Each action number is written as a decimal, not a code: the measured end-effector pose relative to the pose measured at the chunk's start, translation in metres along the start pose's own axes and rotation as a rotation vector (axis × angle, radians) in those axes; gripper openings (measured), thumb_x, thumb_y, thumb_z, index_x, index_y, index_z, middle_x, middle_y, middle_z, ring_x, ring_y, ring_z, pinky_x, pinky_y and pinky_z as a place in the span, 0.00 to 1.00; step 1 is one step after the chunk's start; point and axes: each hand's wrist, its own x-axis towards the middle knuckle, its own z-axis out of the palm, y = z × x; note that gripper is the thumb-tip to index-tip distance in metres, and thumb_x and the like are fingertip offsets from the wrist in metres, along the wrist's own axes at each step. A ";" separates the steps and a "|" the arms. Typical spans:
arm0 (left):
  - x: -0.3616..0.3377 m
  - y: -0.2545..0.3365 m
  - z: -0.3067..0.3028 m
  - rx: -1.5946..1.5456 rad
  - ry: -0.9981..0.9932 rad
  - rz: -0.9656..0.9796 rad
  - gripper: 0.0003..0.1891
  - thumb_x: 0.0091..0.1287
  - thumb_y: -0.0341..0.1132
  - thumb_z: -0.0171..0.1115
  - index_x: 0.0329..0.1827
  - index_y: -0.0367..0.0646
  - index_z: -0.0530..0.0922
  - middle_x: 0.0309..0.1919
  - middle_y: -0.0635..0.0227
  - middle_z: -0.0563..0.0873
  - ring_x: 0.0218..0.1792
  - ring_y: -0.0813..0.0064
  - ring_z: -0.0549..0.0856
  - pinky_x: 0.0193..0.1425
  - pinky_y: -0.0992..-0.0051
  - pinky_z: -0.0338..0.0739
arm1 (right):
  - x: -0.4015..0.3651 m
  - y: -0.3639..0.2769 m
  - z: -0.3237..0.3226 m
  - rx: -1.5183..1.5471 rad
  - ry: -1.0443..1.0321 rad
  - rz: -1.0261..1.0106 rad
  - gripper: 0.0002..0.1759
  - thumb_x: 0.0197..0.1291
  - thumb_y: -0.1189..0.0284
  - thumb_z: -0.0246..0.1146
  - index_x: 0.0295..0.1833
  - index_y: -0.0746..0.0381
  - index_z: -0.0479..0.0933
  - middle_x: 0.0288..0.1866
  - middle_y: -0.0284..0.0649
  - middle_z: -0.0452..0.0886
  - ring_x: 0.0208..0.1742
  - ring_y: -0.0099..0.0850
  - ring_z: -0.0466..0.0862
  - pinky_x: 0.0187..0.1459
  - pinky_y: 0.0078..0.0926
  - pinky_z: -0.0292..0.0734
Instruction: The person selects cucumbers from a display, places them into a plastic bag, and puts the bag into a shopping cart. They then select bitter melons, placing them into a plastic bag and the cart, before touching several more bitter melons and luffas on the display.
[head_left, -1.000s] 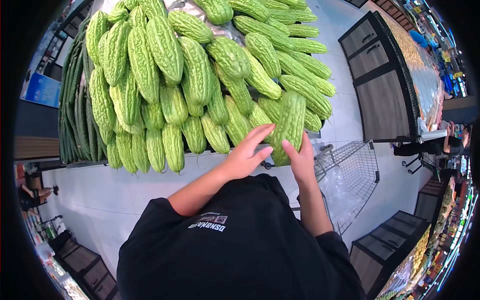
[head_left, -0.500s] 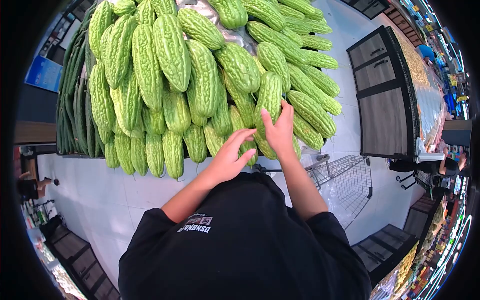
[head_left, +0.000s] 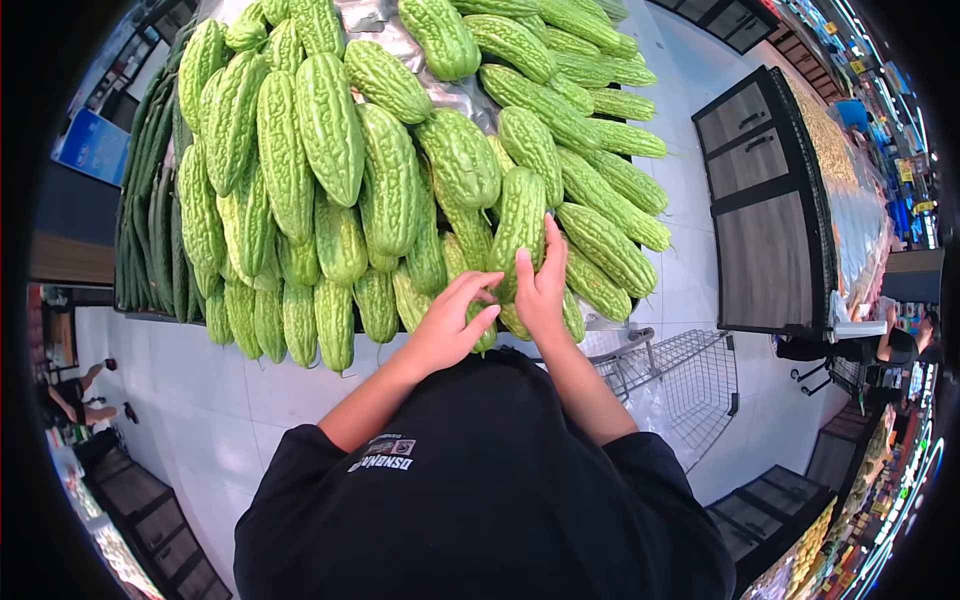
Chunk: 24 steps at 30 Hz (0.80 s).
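A light green, bumpy bitter melon lies on the front of a large heap, its near end toward me. My right hand grips its lower right side, thumb on top and fingers along the far side. My left hand is just left of the melon's near end, fingers curved and thumb apart, holding nothing. Other bitter melons are stacked around it in overlapping rows.
Long dark green gourds line the stand's left end. A wire shopping cart stands front right. A dark wooden cabinet with goods on top is to the right. People show at both far edges.
The view has shifted slightly, so the heap sits a little lower and more to the left. My right hand stays on the same bitter melon; my left hand stays beside it.
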 end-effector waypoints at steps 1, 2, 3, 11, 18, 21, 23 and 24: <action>0.001 -0.002 0.001 -0.007 0.019 0.012 0.23 0.70 0.29 0.62 0.68 0.37 0.72 0.54 0.56 0.79 0.51 0.63 0.84 0.61 0.66 0.76 | -0.001 0.003 0.001 0.031 0.006 -0.025 0.34 0.71 0.70 0.58 0.77 0.71 0.58 0.68 0.59 0.68 0.68 0.54 0.70 0.70 0.45 0.63; 0.003 -0.002 0.003 -0.013 0.047 0.026 0.22 0.69 0.28 0.62 0.67 0.37 0.73 0.48 0.57 0.80 0.48 0.64 0.83 0.58 0.67 0.77 | -0.002 0.005 0.000 0.035 -0.007 -0.033 0.33 0.72 0.70 0.57 0.77 0.71 0.57 0.69 0.60 0.68 0.69 0.54 0.69 0.70 0.45 0.62; 0.005 -0.003 0.005 -0.013 0.046 0.027 0.22 0.69 0.28 0.62 0.67 0.37 0.73 0.48 0.57 0.80 0.48 0.64 0.83 0.58 0.67 0.77 | -0.002 0.005 0.000 0.035 -0.005 -0.034 0.33 0.72 0.70 0.57 0.77 0.71 0.57 0.69 0.60 0.68 0.69 0.54 0.69 0.70 0.45 0.62; 0.009 -0.004 0.013 0.108 0.058 -0.025 0.26 0.69 0.26 0.63 0.70 0.38 0.68 0.41 0.63 0.79 0.40 0.70 0.81 0.50 0.71 0.77 | -0.004 0.003 -0.013 -0.208 -0.039 -0.098 0.35 0.71 0.66 0.59 0.79 0.66 0.58 0.63 0.58 0.68 0.62 0.53 0.71 0.66 0.47 0.65; -0.003 0.005 0.000 -0.037 0.209 0.048 0.29 0.69 0.24 0.60 0.74 0.36 0.65 0.44 0.63 0.80 0.42 0.72 0.80 0.52 0.70 0.77 | -0.001 -0.002 -0.018 -0.047 -0.101 0.082 0.34 0.73 0.65 0.59 0.78 0.67 0.58 0.64 0.55 0.67 0.66 0.50 0.70 0.69 0.44 0.64; -0.008 0.007 -0.022 0.059 0.475 0.175 0.29 0.68 0.26 0.61 0.73 0.37 0.65 0.47 0.60 0.79 0.45 0.67 0.81 0.55 0.66 0.77 | 0.006 -0.003 -0.021 -0.057 -0.068 0.125 0.34 0.71 0.69 0.61 0.77 0.67 0.59 0.64 0.52 0.67 0.64 0.46 0.71 0.66 0.42 0.66; -0.004 -0.001 -0.040 0.176 0.713 0.195 0.29 0.68 0.26 0.61 0.73 0.36 0.64 0.52 0.58 0.77 0.50 0.65 0.79 0.59 0.64 0.74 | 0.012 -0.004 -0.022 -0.067 -0.036 0.107 0.33 0.69 0.71 0.62 0.76 0.66 0.61 0.64 0.51 0.67 0.62 0.45 0.71 0.64 0.42 0.68; 0.001 -0.003 -0.047 0.300 0.946 0.209 0.30 0.69 0.26 0.62 0.73 0.36 0.63 0.57 0.56 0.74 0.56 0.64 0.77 0.64 0.63 0.72 | 0.018 -0.013 -0.023 -0.102 0.046 0.009 0.32 0.68 0.72 0.62 0.75 0.66 0.62 0.63 0.51 0.67 0.62 0.45 0.71 0.63 0.42 0.68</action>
